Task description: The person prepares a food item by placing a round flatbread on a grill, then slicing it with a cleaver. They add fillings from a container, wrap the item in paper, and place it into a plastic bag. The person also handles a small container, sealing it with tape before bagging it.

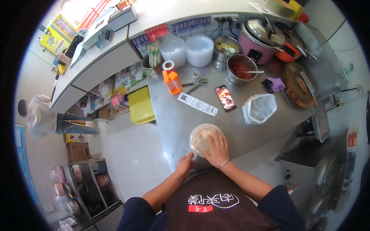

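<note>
A round plastic takeaway container with a clear lid (203, 135) sits near the front edge of the steel table (179, 132); something pale and creamy shows through it. My right hand (216, 148) lies over the right side of the lid with its fingers spread. At the container's lower left is my left hand (185, 166), thumb by the rim; whether it grips the rim is unclear. Beyond them lie a printed paper slip (198, 104) and a smartphone (225, 98) with a lit screen. An open white paper bag (260, 108) stands to the right.
An orange tape dispenser (173, 82), metal tongs (196, 83) and stacked plastic bowls (199, 51) stand farther back. Behind the bag are a pot of red sauce (241, 69), a pink cooker (257, 50) and a cleaver (307, 83) on a round chopping block (292, 83). A person (43, 115) stands far left.
</note>
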Motion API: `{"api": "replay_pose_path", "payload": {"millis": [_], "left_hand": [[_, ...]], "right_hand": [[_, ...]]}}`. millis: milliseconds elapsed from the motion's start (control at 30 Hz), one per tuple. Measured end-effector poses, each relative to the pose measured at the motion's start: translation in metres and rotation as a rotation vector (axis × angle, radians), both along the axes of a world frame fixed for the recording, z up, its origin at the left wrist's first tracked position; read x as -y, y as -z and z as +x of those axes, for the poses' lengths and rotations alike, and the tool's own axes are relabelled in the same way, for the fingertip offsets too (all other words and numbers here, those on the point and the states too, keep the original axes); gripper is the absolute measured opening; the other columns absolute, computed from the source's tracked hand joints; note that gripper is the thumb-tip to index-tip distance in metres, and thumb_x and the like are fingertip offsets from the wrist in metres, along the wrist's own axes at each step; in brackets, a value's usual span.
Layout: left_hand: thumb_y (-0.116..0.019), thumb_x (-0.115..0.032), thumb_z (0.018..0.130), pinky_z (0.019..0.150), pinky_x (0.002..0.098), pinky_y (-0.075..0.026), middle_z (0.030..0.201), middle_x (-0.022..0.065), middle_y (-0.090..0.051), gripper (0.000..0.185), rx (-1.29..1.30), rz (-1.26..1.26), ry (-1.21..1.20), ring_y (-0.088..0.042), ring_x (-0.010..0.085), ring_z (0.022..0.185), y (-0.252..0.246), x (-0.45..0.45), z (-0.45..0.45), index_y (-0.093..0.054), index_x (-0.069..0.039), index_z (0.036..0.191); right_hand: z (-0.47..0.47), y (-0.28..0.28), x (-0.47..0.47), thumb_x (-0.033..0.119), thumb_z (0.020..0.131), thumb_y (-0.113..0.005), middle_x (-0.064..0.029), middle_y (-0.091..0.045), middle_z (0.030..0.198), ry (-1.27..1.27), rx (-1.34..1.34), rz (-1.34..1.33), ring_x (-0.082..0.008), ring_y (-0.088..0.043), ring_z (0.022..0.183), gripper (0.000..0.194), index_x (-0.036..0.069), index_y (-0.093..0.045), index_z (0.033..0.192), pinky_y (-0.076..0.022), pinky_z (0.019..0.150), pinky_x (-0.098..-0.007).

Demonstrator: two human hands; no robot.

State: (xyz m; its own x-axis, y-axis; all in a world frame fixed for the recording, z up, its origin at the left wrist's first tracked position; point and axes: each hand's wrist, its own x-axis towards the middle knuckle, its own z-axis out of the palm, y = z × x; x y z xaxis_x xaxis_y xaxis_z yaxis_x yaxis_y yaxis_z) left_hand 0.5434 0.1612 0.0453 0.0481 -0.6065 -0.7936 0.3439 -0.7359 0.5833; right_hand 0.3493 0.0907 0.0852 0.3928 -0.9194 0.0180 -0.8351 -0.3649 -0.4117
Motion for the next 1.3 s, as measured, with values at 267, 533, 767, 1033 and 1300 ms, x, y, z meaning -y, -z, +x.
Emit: {"api": "replay_pose_path", "payload": {"millis": [267, 533, 767, 1033, 1300], "left_hand": [[-0.063, -0.033, 0.098, 0.075, 0.0316, -0.051, 0.098, 0.0073, -0.063, 0.037, 0.077, -0.334, -0.139, -0.060, 0.0172, 0.085, 0.026, 0.108, 0.015, -0.059, 0.000, 0.114], [-0.059, -0.036, 0.101, 0.075, 0.0317, -0.052, 0.100, 0.0081, -0.065, 0.039, 0.011, -0.397, -0.226, -0.061, 0.0160, 0.088, 0.040, 0.145, -0.003, -0.062, 0.000, 0.117], [-0.044, -0.044, 0.106, 0.087, 0.0356, -0.051, 0.109, 0.0103, -0.065, 0.053, 0.179, -0.394, 0.275, -0.062, 0.0202, 0.099, 0.038, 0.074, 0.083, -0.058, 0.001, 0.128], [-0.057, -0.044, 0.101, 0.095, 0.0365, -0.049, 0.130, 0.0171, -0.060, 0.066, 0.121, -0.317, 0.385, -0.060, 0.0258, 0.111, 0.022, -0.004, -0.025, -0.045, 0.008, 0.139], [-0.063, -0.038, 0.098, 0.076, 0.0364, -0.051, 0.105, 0.0095, -0.062, 0.044, 0.020, -0.316, -0.230, -0.060, 0.0195, 0.092, 0.025, 0.084, 0.019, -0.055, 0.000, 0.120]], "right_hand": [[-0.013, -0.056, -0.019, 0.045, 0.076, -0.078, -0.0260, -0.033, 0.154, -0.076, -0.204, 0.460, -0.0392, -0.041, 0.136, 0.086, 0.007, -0.044, 0.146, -0.0349, 0.106, -0.0512], [-0.013, -0.010, 0.046, 0.057, 0.070, -0.077, -0.0201, -0.028, 0.160, -0.399, -0.027, -0.008, -0.0382, -0.022, 0.149, 0.100, 0.012, -0.040, 0.151, -0.0138, 0.121, -0.0567], [-0.011, 0.007, 0.038, 0.061, 0.070, -0.075, -0.0215, -0.028, 0.160, -0.240, 0.073, -0.079, -0.0381, -0.023, 0.149, 0.101, 0.013, -0.040, 0.151, -0.0144, 0.120, -0.0573], [-0.005, 0.011, 0.031, 0.055, 0.077, -0.073, -0.0232, -0.027, 0.160, -0.090, 0.112, -0.081, -0.0390, -0.024, 0.149, 0.091, 0.013, -0.040, 0.151, -0.0153, 0.120, -0.0572], [-0.016, -0.034, -0.026, 0.039, 0.080, -0.075, -0.0235, -0.038, 0.152, -0.033, -0.122, 0.174, -0.0366, -0.042, 0.134, 0.075, 0.010, -0.050, 0.143, -0.0336, 0.108, -0.0512]]}}
